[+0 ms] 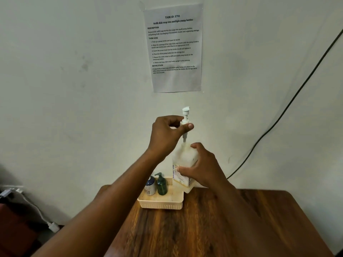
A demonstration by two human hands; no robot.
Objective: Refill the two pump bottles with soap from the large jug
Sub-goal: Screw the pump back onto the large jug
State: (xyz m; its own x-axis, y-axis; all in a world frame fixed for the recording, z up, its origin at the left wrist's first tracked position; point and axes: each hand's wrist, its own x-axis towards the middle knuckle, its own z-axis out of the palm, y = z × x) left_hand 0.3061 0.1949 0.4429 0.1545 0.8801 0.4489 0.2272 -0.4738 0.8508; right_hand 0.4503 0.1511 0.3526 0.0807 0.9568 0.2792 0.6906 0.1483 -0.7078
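Two small pump bottles stand in a cream perforated basket (161,202) on the wooden table (232,225): blue-white bottle (150,186), then dark green bottle (161,185). Left hand (167,135) pinches the white pump head (185,118), its stem raised out of the neck. Right hand (203,167) grips the translucent labelled jug (183,164), upright at the basket's right corner.

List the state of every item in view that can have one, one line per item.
Left hand: pinches the pump head.
Pump head: lifted, its tube just above the jug's mouth.
Right hand: grips the jug's body.
Large jug: upright, open, tilted slightly.
Green pump bottle: upright in the basket, pump fitted.
Blue-topped bottle: upright in the basket.
Basket: on the table, holding two bottles.
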